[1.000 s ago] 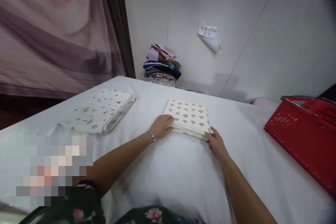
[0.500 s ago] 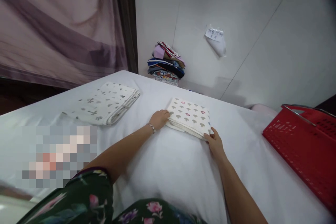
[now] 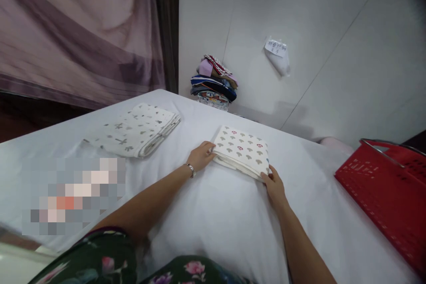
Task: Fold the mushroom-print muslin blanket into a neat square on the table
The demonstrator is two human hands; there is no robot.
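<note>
A folded white cloth (image 3: 241, 148) with a grey mushroom print and a few red marks lies on the white-covered table, its layered edge facing me. My left hand (image 3: 200, 156), with a bracelet at the wrist, pinches its left near corner. At the right near corner, my right hand (image 3: 274, 184) grips the layers, thumb on top and the other fingers partly hidden at the edge. Further left rests another folded white cloth (image 3: 143, 128), printed with small grey-green plant shapes; neither hand touches it.
A red plastic basket (image 3: 382, 195) with a metal handle stands on the right. Beyond the table's far edge, a pile of folded fabrics (image 3: 214, 82) and a labelled plastic bag (image 3: 278, 55) are on the floor. A pinkish curtain (image 3: 83, 31) hangs at left. A pixelated patch hides part of the table.
The view has shifted slightly. My left fingers have closed more around the corner of the mushroom-print cloth; my right hand keeps its hold, and the cloth stays nearly in place.
</note>
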